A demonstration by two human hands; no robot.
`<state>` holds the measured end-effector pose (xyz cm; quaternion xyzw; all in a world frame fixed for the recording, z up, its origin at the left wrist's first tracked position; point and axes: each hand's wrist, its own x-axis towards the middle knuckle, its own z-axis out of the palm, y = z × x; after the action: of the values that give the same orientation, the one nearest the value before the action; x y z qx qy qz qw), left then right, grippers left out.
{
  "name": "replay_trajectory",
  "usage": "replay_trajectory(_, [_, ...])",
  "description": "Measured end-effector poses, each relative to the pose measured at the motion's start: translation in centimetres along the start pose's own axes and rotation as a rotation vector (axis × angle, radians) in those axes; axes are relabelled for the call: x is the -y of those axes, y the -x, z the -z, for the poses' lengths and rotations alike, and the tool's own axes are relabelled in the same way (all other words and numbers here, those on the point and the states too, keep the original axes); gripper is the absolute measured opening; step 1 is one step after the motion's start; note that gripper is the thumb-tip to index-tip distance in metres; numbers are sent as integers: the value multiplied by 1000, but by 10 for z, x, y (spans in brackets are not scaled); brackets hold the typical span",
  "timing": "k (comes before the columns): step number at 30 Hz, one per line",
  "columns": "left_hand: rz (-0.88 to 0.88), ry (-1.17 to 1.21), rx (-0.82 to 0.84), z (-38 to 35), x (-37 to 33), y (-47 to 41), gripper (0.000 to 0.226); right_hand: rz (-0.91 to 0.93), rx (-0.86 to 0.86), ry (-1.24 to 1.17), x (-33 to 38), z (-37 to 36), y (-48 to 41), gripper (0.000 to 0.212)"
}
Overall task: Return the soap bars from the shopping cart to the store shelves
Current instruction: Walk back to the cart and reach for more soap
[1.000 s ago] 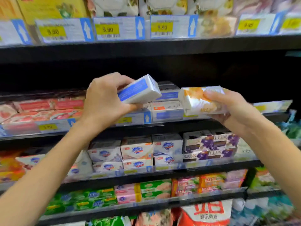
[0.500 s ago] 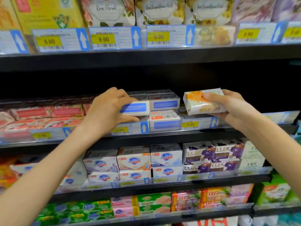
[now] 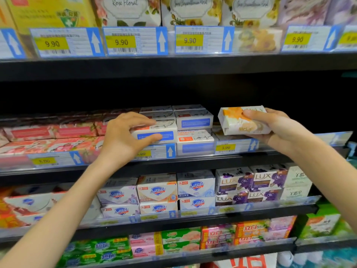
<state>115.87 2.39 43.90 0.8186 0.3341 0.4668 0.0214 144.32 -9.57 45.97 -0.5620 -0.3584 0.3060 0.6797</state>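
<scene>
A white soap box with a blue label [image 3: 164, 133] sits on top of the stack of like boxes on the middle shelf [image 3: 202, 160]. My left hand [image 3: 123, 138] grips it, thumb on the blue front and fingers over its top. To the right, my right hand [image 3: 278, 128] holds a white and orange wrapped soap bar [image 3: 234, 120] just above the shelf. It hovers over the slot behind the 3.90 price tag [image 3: 226, 147]. The shopping cart is out of view.
More blue-label boxes [image 3: 194, 120] stand right of the left hand, pink soap packs [image 3: 52, 132] to its left. Floral boxes [image 3: 127, 10] fill the top shelf above 9.90 tags. Safeguard [image 3: 157, 190] and Lux boxes [image 3: 251, 180] line the shelf below.
My left hand has carried the blue-label box down and forward onto the stack, where it now lies level. My right hand with the orange bar has moved closer to the shelf.
</scene>
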Motion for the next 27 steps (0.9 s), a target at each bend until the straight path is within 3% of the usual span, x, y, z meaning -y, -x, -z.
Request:
replay_trajectory(2, [52,7,-31,0,0,1,54,-21,22,-26,1,2,0,23])
replay_trajectory(9, [111,-38,90,2,0,-4,47,-95,57,-92,7,4,1,13])
replay_trajectory(15, [96,-118,187,14,-11,-16,61,-186,62,-168,14,10,-3,28])
replay_trajectory(19, [54,-129,395,10,-31,-37,86,-188,158,-118,16,12,-11,46])
replay_trajectory(22, [44,-189,550,-4,-47,-55,87,-186,207,-84,19,13,-18,54])
replay_trajectory(27, [36,-214,703,-31,-61,-72,76,-233,178,-111,26,9,-42,39])
